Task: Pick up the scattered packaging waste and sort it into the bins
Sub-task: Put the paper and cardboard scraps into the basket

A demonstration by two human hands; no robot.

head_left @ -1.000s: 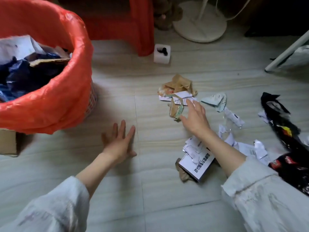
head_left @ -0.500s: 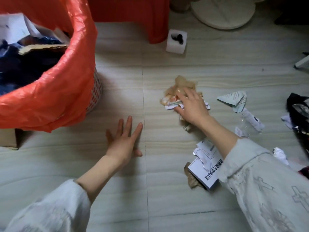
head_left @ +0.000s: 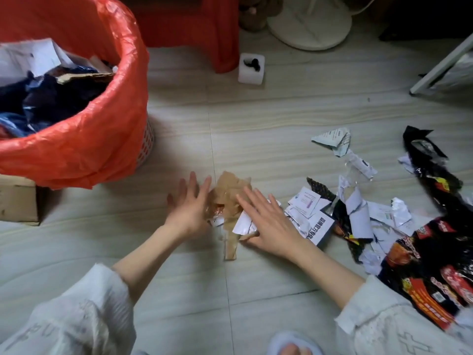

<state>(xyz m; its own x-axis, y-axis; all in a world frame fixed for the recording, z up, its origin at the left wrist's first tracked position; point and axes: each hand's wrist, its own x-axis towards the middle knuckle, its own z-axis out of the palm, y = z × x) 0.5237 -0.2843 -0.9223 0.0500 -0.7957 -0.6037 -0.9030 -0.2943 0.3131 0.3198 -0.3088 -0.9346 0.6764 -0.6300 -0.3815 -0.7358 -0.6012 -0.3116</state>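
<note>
A crumpled wad of brown paper and white scraps (head_left: 229, 201) lies on the floor between my hands. My left hand (head_left: 189, 208) presses its left side, fingers spread. On the wad's right side rests my right hand (head_left: 266, 219), flat and spread. Neither hand has closed around it. A bin lined with an orange bag (head_left: 102, 139) stands at the left, holding paper, cardboard and dark wrappers. To the right lie torn white cartons (head_left: 314, 216) and black-and-red snack wrappers (head_left: 430, 275).
A cardboard box (head_left: 18, 203) sits beside the bin at the left edge. A small white cube (head_left: 251, 69), a red stool (head_left: 204, 29) and a white fan base (head_left: 309, 24) stand at the back. A folded leaflet (head_left: 332, 139) lies alone, right of centre.
My right hand has dragged the brown and white wad toward me across the floor. My left hand has moved right and now touches the wad's other side.
</note>
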